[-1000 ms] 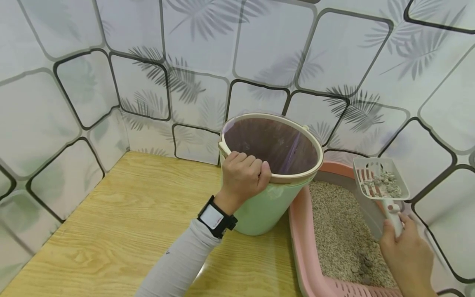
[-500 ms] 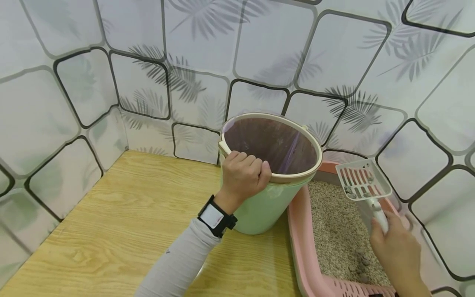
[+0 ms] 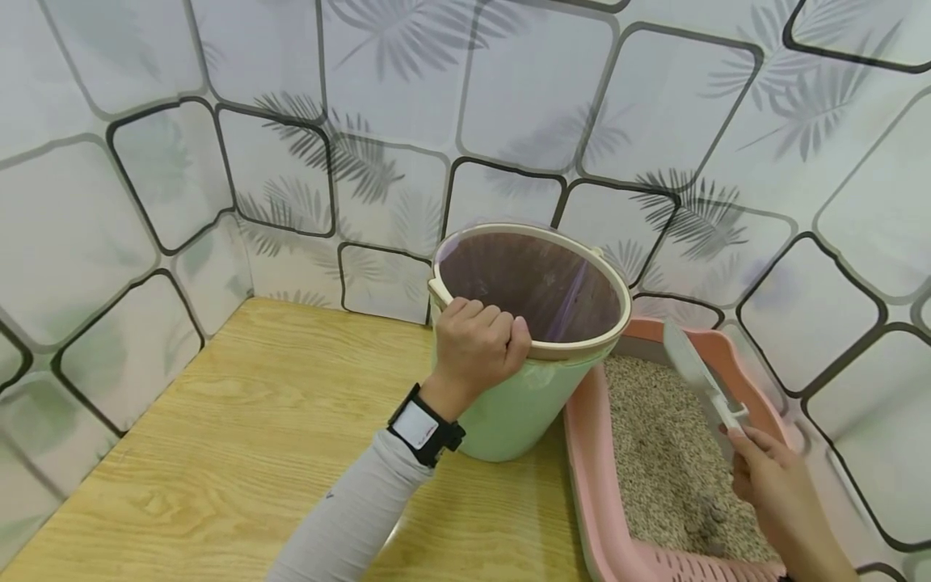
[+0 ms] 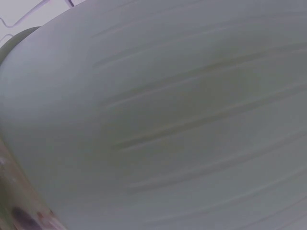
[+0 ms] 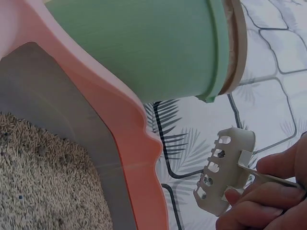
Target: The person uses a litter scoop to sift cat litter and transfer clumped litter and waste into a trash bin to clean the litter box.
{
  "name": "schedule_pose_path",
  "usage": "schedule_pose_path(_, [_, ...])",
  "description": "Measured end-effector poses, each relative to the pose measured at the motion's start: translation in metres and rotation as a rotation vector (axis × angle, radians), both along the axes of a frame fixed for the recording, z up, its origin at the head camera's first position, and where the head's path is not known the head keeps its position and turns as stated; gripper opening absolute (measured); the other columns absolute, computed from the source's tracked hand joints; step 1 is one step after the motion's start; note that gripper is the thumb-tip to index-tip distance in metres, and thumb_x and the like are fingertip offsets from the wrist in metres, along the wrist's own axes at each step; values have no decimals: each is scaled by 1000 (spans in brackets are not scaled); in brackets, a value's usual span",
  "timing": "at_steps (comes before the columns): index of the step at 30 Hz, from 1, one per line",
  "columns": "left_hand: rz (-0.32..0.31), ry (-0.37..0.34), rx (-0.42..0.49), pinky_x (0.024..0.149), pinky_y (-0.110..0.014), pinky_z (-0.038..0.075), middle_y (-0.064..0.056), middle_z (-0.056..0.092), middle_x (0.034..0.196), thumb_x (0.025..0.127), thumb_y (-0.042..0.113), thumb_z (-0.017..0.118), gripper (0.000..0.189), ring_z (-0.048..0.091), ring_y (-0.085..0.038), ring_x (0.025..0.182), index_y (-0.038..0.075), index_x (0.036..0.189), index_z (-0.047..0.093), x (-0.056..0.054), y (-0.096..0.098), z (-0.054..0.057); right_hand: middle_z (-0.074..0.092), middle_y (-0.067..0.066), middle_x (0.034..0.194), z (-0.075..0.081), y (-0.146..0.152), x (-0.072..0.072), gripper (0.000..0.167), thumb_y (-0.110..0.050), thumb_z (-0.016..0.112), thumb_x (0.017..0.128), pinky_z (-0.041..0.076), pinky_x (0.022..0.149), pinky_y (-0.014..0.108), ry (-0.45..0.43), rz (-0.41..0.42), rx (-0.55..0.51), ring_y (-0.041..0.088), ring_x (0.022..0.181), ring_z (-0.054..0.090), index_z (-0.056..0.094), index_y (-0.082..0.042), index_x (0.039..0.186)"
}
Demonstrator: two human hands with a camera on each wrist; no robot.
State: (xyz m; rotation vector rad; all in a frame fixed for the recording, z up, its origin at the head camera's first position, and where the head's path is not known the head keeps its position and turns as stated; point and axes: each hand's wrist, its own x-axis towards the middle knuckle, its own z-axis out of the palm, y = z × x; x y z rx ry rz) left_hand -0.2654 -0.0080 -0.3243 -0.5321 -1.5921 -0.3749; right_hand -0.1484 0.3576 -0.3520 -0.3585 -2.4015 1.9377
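Observation:
My left hand (image 3: pixel 480 343) grips the near rim of a pale green trash bin (image 3: pixel 502 412), which has a cream rim ring and a thin bag lining inside. The bin's ribbed side (image 4: pixel 201 110) fills the left wrist view. My right hand (image 3: pixel 785 485) holds a white litter scoop (image 3: pixel 691 364) by its handle. Turned on its edge, the scoop hangs above the far right part of a pink litter box (image 3: pixel 598 477). A few grey bits show in the slots of the scoop (image 5: pixel 230 163) in the right wrist view.
Grey-brown litter (image 3: pixel 647 453) covers the box floor, with darker clumps (image 3: pixel 705 517) near the front. The bin stands against the box's left wall. A wood-grain floor (image 3: pixel 291 412) stretches left, and patterned walls (image 3: pixel 393 186) close off the back and sides.
My right hand has moved left and turned the scoop from level onto its edge. The heap of litter seen in it earlier is mostly gone. The left hand and bin stay still.

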Motion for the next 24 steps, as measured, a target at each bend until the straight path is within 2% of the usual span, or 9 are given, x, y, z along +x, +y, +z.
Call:
schedule_pose_path(4, [0, -1, -1, 50, -29, 33, 4, 30, 42, 88, 20, 42, 44, 30, -15, 41, 15, 45, 32, 0, 0, 0, 18, -2, 60, 1, 4, 1, 17, -32, 48, 100, 10, 49, 39, 36, 36, -92, 21, 52, 8, 62, -30, 91])
schedule_pose_path(8, [0, -2, -2, 50, -29, 32, 4, 29, 42, 88, 20, 43, 44, 29, -15, 41, 15, 46, 32, 0, 0, 1, 19, -3, 60, 1, 4, 0, 16, -32, 47, 100, 11, 48, 39, 29, 23, -93, 20, 51, 9, 62, -28, 94])
schedule_pose_path(10, [0, -3, 2, 50, -29, 32, 4, 29, 42, 88, 20, 43, 44, 29, -15, 41, 15, 45, 32, 0, 0, 0, 33, 0, 59, 1, 1, -1, 21, -33, 47, 100, 15, 45, 35, 30, -35, 75, 14, 48, 16, 62, -21, 107])
schedule_pose_path(12, [0, -6, 6, 51, -29, 33, 4, 29, 42, 88, 20, 43, 44, 29, -15, 41, 15, 45, 32, 0, -1, 0, 56, 16, 71, 3, -3, -3, 33, -32, 47, 100, 25, 46, 30, 45, -112, 345, 19, 51, 40, 60, -10, 121])
schedule_pose_path(14, [-1, -9, 9, 51, -29, 33, 4, 30, 42, 88, 20, 43, 44, 30, -15, 41, 15, 45, 32, 0, -1, 0, 63, 32, 95, 4, -7, -4, 45, -29, 50, 99, 35, 50, 30, 70, -217, 638, 29, 64, 57, 53, 3, 131])
schedule_pose_path(16, [-3, -13, 9, 51, -29, 34, 4, 30, 42, 88, 20, 43, 44, 31, -15, 41, 15, 46, 32, 0, -1, 0, 59, 39, 112, 3, -10, -2, 49, -25, 52, 95, 40, 53, 35, 129, -303, 881, 42, 75, 62, 50, 9, 131])
schedule_pose_path(17, [-5, -14, 8, 51, -29, 34, 4, 30, 42, 88, 21, 43, 44, 31, -15, 41, 15, 46, 32, 0, -1, 0, 60, 40, 105, 3, -11, -2, 48, -22, 54, 93, 38, 51, 38, 174, -323, 943, 49, 74, 60, 52, 9, 129])
schedule_pose_path(21, [-8, -14, 6, 51, -29, 34, 4, 30, 42, 88, 21, 43, 44, 32, -16, 41, 15, 46, 32, -1, 0, 0, 58, 39, 83, -1, -16, 2, 43, -16, 57, 86, 31, 42, 47, 371, -374, 1129, 47, 51, 52, 54, 12, 119])
schedule_pose_path(24, [-7, -13, 8, 51, -29, 34, 4, 30, 42, 88, 21, 43, 44, 32, -16, 41, 15, 46, 32, -1, 0, 0, 56, 38, 77, -3, -20, 3, 42, -14, 58, 84, 30, 38, 53, 454, -396, 1202, 47, 45, 48, 54, 13, 116])
